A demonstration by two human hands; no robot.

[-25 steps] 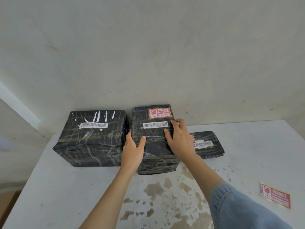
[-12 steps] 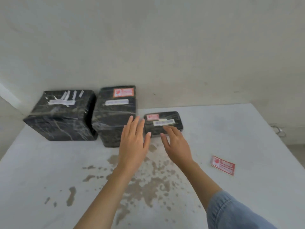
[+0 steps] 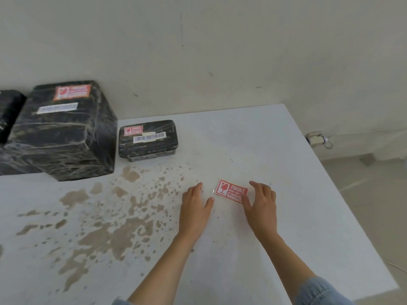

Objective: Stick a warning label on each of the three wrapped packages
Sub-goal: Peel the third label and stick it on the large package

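Near the table's right edge, both open, empty hands, left hand and right hand, flank the loose label, evidently to lift it.

Your loose red label lies flat on the table. Two black wrapped packages, the tall package and the flat package, already carry labels. A third package sits cut off at left.

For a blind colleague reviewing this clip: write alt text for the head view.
Two bare hands, left hand and right hand, close on a red fragile label lying flat on a stained white table. By the wall, a tall black wrapped package and a small flat one already carry red labels.
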